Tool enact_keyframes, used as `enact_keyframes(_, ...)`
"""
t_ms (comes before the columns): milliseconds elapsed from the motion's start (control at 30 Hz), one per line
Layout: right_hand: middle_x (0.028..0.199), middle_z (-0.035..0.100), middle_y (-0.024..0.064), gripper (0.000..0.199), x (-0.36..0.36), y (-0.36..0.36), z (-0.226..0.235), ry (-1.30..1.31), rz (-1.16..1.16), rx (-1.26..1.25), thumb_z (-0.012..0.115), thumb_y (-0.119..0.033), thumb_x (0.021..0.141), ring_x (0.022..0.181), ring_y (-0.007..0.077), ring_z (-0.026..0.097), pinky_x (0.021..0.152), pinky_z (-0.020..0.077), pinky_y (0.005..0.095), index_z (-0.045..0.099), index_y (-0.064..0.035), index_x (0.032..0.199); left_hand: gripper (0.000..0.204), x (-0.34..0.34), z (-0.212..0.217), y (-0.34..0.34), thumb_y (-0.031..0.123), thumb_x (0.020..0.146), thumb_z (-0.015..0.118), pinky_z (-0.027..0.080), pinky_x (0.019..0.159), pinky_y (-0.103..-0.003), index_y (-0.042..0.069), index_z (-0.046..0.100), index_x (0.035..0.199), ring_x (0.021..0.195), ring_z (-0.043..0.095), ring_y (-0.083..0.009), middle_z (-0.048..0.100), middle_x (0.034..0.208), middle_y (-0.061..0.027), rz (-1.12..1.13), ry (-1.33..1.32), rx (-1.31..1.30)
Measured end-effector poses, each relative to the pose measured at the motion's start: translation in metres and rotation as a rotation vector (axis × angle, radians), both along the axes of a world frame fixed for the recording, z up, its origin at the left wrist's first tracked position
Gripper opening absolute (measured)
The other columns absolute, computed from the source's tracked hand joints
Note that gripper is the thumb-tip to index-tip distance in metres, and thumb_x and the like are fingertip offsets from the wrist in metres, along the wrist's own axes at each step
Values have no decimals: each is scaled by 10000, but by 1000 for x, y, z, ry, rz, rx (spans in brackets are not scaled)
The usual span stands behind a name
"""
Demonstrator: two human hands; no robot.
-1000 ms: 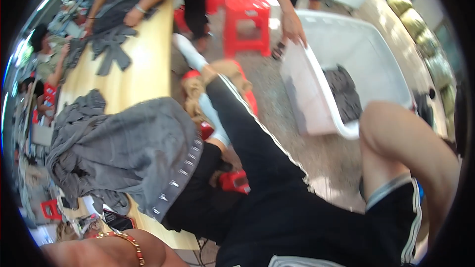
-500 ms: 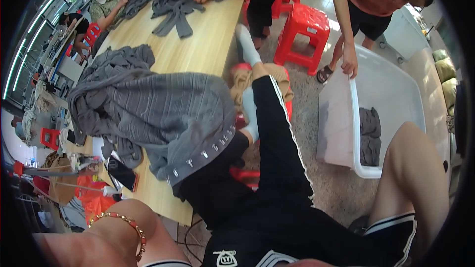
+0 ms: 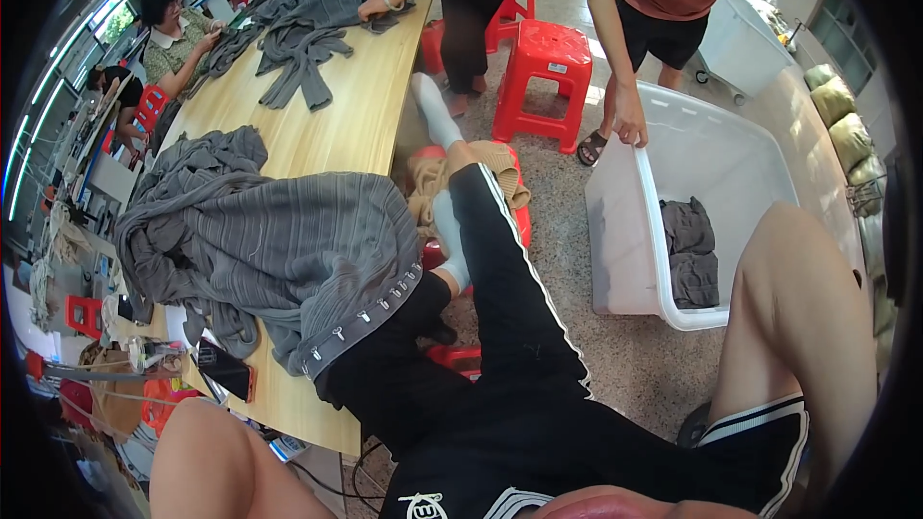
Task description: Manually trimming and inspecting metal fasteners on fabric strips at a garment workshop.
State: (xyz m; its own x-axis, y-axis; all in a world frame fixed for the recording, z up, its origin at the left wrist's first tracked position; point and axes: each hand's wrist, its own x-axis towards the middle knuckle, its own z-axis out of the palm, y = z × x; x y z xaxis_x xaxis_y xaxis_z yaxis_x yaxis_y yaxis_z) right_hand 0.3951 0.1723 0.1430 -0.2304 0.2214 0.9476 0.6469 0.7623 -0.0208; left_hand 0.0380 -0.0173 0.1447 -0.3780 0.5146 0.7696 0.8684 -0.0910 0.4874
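Sprawling across long wooden table (image 3: 336, 125) left: grey garment pile (image 3: 260, 240), near edge, snap-stud band hanging over | white bin (image 3: 625, 221) right, folded grey pcs inside, another person's hand (image 3: 630, 125) on rim | own hands out of frame, grip can't tell.

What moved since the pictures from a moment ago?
Mostly the view: it swung, so the wooden table and grey garment slid right and the white tub moved lower. The left forearm with a bracelet has gone bare at the lower edge. A person's hand stays on the tub's rim, folded grey clothes still inside. Neither of the wearer's hands shows.
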Motion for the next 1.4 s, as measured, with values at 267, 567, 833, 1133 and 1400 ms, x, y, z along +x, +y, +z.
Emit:
enact_keyframes(267,782,589,20,157,14,-1,19,-15,18,110,655,-253,824,688,150,557,653,444,315,606,-110,783,211,11,-1,32,126,930,518,427,861,-398,-15,630,1039,986,567,-274,623,1044,-161,-128,-28,74)
enact_keyframes(567,768,575,15,155,46,-6,21,-27,7,170,639,-251,831,675,144,543,633,431,312,593,-115,771,224,29,-5,76,126,930,511,417,891,-401,-19,627,1056,1020,561,-277,621,1066,-168,-305,-49,96)
enact_keyframes(833,755,562,10,156,72,-22,55,-96,-38,297,625,-249,838,663,139,531,616,419,310,581,-121,760,237,54,-1,124,125,930,504,408,919,-404,-22,624,1072,1050,556,-281,619,1086,-174,-502,-103,204)
enact_keyframes(1133,741,548,4,160,64,-19,64,-129,68,299,609,-246,845,650,133,518,596,406,307,567,-126,748,252,49,-5,139,125,930,497,398,949,-406,-26,621,1089,1083,550,-285,618,1109,-181,-567,-154,192)
enact_keyframes(1400,728,535,-1,165,64,-21,67,-148,114,275,595,-244,852,638,128,506,578,394,304,556,-131,738,265,48,-12,163,125,930,491,389,976,-409,-29,619,1104,1113,544,-288,616,1129,-187,-671,-201,161)
